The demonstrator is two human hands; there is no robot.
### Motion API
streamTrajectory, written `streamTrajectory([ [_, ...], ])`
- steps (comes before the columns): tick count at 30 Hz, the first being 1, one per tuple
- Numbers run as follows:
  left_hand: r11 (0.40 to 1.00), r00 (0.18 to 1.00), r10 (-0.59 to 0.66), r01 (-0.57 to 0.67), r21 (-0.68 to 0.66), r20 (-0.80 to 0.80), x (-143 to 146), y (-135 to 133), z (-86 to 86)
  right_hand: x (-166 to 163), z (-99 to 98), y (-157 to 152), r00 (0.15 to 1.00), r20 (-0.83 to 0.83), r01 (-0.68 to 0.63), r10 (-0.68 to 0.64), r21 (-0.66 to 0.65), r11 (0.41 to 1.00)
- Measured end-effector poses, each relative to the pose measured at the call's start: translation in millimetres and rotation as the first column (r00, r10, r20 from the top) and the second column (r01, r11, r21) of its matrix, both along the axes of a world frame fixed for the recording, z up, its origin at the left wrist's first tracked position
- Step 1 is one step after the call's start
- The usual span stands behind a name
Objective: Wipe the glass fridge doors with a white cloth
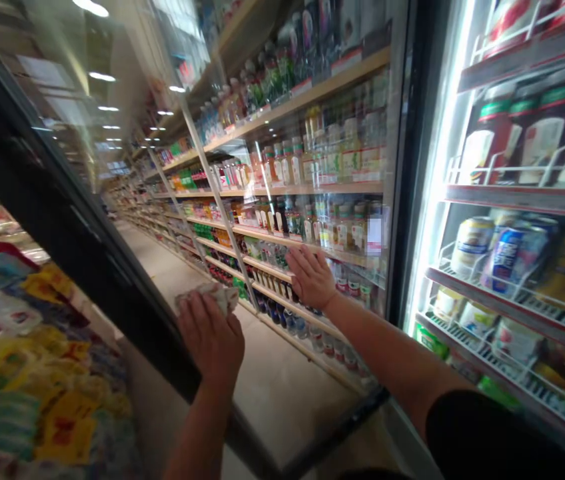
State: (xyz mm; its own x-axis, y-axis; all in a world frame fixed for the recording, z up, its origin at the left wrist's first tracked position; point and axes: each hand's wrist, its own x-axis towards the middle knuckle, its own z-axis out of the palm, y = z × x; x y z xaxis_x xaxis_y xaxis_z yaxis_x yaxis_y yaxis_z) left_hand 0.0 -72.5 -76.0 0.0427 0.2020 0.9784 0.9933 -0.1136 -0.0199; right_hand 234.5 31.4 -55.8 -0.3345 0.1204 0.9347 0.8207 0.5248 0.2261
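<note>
An open glass cooler door point(282, 167) stands in front of me, its black frame running down the left. My left hand point(211, 337) presses a crumpled pale cloth point(220, 293) against the lower part of the glass. My right hand point(311, 277) lies flat on the glass further right, fingers stretched out and holding nothing. Through the glass I see an aisle floor and long wooden shelves of bottled drinks point(332, 220).
The lit cooler interior point(512, 267) on the right has wire shelves with cans and bottles. Packaged goods in yellow and blue wrappers point(27, 360) fill the lower left. The store aisle runs away behind the door.
</note>
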Motion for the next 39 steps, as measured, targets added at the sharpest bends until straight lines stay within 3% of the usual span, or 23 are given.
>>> streamTrajectory([
  [4,0.998,0.998,0.015,-0.02,-0.067,-0.063,-8.1,-10.9,-85.3,-0.2,-0.1,1.7,1.0,0.002,-0.013,0.013,-0.007,1.0],
  [6,0.995,0.994,0.005,-0.016,-0.099,-0.106,-13.2,-13.4,-106.4,-0.5,0.6,1.9,1.0,0.004,-0.009,0.009,0.006,1.0],
  [7,0.995,0.994,0.001,-0.012,-0.099,-0.106,-15.6,-12.6,-105.3,-0.8,0.9,1.9,1.0,0.003,-0.005,0.004,0.02,1.0],
  [13,0.999,1.0,-0.023,0.022,-0.047,-0.012,-18.5,2.3,-32.0,-3.2,1.2,3.9,1.0,-0.009,0.014,-0.014,0.049,0.999],
  [15,0.998,0.999,-0.032,0.031,-0.05,-0.017,-14.9,1.7,-33.4,-3.5,0.6,4.8,1.0,-0.006,0.018,-0.018,0.029,0.999],
  [18,0.997,0.997,-0.032,0.026,-0.079,-0.075,-10.0,-2.1,-55.6,-3.2,-0.2,5.8,1.0,0.001,0.022,-0.022,0.019,1.0],
  [20,0.996,0.995,-0.027,0.018,-0.089,-0.099,-9.2,-1.8,-58.4,-3.0,-0.4,6.2,1.0,0.009,0.026,-0.026,0.009,1.0],
  [22,0.997,0.996,-0.029,0.023,-0.07,-0.085,-9.8,2.2,-41.6,-3.0,-0.5,6.4,0.999,0.016,0.035,-0.035,0.0,0.999],
  [26,1.0,0.998,-0.029,0.029,-0.003,-0.047,-6.6,12.3,10.2,-3.7,0.0,5.9,0.999,0.004,0.038,-0.038,0.013,0.999],
  [28,0.999,0.999,-0.029,0.03,0.013,-0.042,-1.6,13.6,19.5,-4.0,0.3,5.6,1.0,0.001,0.027,-0.027,0.029,0.999],
  [33,0.997,0.994,-0.07,0.071,0.003,-0.08,6.7,13.3,23.7,-4.1,0.3,5.9,1.0,-0.005,0.018,-0.018,0.063,0.998],
  [37,0.993,0.991,-0.112,0.114,0.033,-0.077,6.0,17.1,62.5,-4.4,2.2,4.6,1.0,-0.005,0.024,-0.023,0.084,0.996],
  [39,0.989,0.988,-0.145,0.147,0.03,-0.057,8.4,18.0,72.0,-4.6,3.5,3.4,1.0,-0.012,0.018,-0.017,0.112,0.994],
])
